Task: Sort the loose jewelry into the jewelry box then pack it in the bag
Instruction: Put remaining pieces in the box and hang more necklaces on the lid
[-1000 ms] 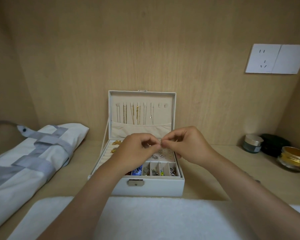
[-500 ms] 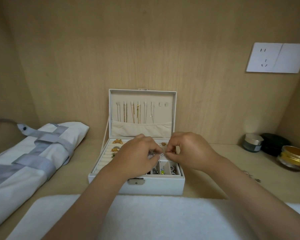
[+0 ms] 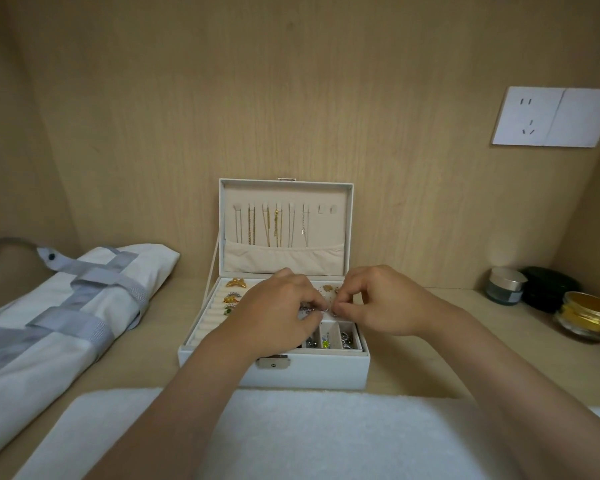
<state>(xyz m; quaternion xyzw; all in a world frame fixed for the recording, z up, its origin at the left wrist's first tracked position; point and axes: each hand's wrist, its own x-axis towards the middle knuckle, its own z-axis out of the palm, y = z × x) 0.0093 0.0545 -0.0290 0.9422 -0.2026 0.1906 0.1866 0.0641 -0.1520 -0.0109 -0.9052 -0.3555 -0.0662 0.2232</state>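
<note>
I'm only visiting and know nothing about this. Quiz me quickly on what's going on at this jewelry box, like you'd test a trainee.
1. Which lies left of the jewelry box? A) bag B) gold-lidded jar C) wall socket
2. True or false: necklaces hang inside the raised lid.
3. Fill in: the left hand and right hand pinch one small silvery piece above the ____.
Key: 1 A; 2 true; 3 jewelry box.

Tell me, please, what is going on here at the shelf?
A person is working over the open white jewelry box. The left hand and right hand both pinch a small silvery piece over its tray. Inside the raised lid hang chains, and the front compartments already hold small pieces. The grey-and-white bag lies to the left, the box not yet packed.
</note>
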